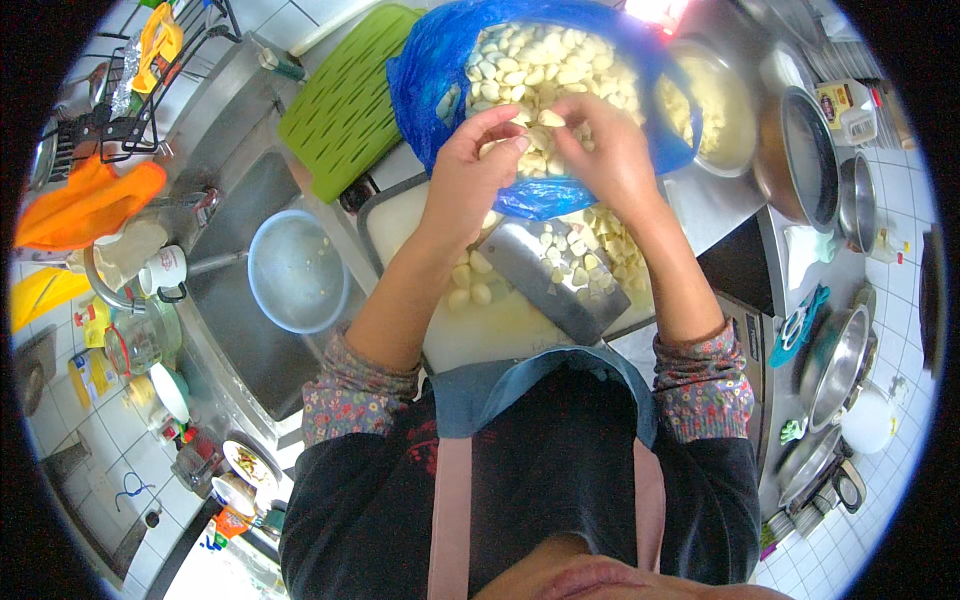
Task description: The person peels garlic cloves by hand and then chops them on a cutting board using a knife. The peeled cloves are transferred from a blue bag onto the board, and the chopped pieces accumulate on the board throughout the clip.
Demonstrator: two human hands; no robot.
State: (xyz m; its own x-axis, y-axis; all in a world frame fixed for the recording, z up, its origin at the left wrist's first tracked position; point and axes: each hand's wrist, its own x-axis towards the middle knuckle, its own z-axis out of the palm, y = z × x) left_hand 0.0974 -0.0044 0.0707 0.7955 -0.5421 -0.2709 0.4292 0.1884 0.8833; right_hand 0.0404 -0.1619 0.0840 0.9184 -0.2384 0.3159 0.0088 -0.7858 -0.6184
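Note:
Both hands are over a blue plastic bag [439, 45] full of peeled garlic cloves [555, 64]. My right hand [604, 142] pinches one garlic clove [551, 118] between thumb and fingertips. My left hand [487, 161] is beside it, fingers curled, with what looks like a pale clove partly hidden at the fingertips. Below the bag, a cleaver [544, 281] lies flat on a white cutting board [480, 337], with garlic pieces on its blade. Several whole cloves [471, 279] lie left of the blade, and chopped garlic [619, 247] is heaped to its right.
A metal bowl of pale chopped food [701, 112] stands right of the bag, with a brown-sided pan [799, 157] beyond. At left, a blue-rimmed strainer [298, 271] is over the sink [247, 352]. A green slotted mat [352, 97] leans near the bag. Metal bowls [836, 371] stand at far right.

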